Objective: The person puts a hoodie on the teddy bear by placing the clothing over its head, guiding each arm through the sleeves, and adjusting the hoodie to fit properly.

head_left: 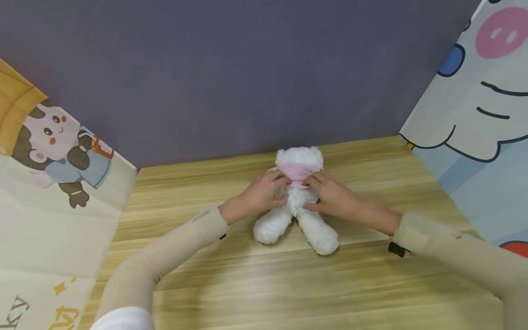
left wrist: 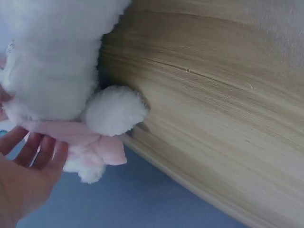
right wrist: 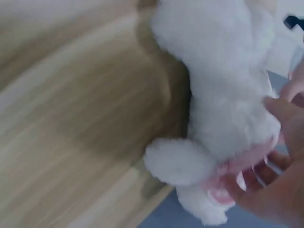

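A white plush toy (head_left: 304,200) lies on the wooden tabletop, its legs spread toward the person. A band of pink cloth (head_left: 294,171) runs across it below the head. From the left, my left hand (head_left: 266,191) grips the cloth's lower edge with bent fingers, its thumb near the white fur. My right hand (head_left: 333,196) holds the same edge from the other side, the thumb against the body. In the left wrist view, the fingers (left wrist: 43,151) curl at the pink fold. The right wrist view shows fingers tucked under the pink cloth (right wrist: 247,159), partly hidden by it.
The wooden tabletop (head_left: 264,284) ends at a dark grey-blue panel (head_left: 264,82) just behind the toy's head. Printed cartoon panels stand along both sides, a monkey figure (head_left: 62,146) on the left and a pink-snouted animal (head_left: 501,34) on the right.
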`<act>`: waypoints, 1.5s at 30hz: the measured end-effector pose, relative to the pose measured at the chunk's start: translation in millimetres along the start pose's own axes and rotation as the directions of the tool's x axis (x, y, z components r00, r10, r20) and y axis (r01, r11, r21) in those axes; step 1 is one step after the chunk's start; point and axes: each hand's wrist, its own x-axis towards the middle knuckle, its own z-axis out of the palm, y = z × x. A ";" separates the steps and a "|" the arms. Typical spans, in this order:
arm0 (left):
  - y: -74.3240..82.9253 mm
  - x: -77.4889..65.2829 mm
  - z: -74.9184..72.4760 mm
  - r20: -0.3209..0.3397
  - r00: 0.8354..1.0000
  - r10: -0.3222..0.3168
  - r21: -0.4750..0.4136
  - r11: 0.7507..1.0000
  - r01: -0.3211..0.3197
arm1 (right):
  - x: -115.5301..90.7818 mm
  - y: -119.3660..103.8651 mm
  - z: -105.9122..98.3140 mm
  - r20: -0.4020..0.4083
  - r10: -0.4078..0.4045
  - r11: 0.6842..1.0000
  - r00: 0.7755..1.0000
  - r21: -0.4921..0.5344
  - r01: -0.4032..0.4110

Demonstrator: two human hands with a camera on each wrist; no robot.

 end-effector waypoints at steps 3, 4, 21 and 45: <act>-1.3 -1.3 -0.2 0.042 0.999 0.002 -0.009 1.000 -0.002 | 0.2 -5.2 6.2 0.030 0.043 0.996 0.999 -0.085 -0.040; -1.2 -0.9 1.0 0.055 0.998 0.002 0.008 1.000 -0.002 | 1.0 -6.5 8.5 0.031 0.048 0.992 0.998 -0.121 -0.044; 12.0 -9.6 18.8 0.030 0.998 0.061 0.208 0.976 -0.066 | -10.2 -8.2 26.0 -0.069 -0.078 0.972 0.995 -0.226 0.060; -15.9 -8.7 -1.2 0.012 0.999 -0.041 -0.308 0.951 0.043 | -5.9 23.8 -16.6 -0.028 0.089 0.985 0.996 0.149 -0.084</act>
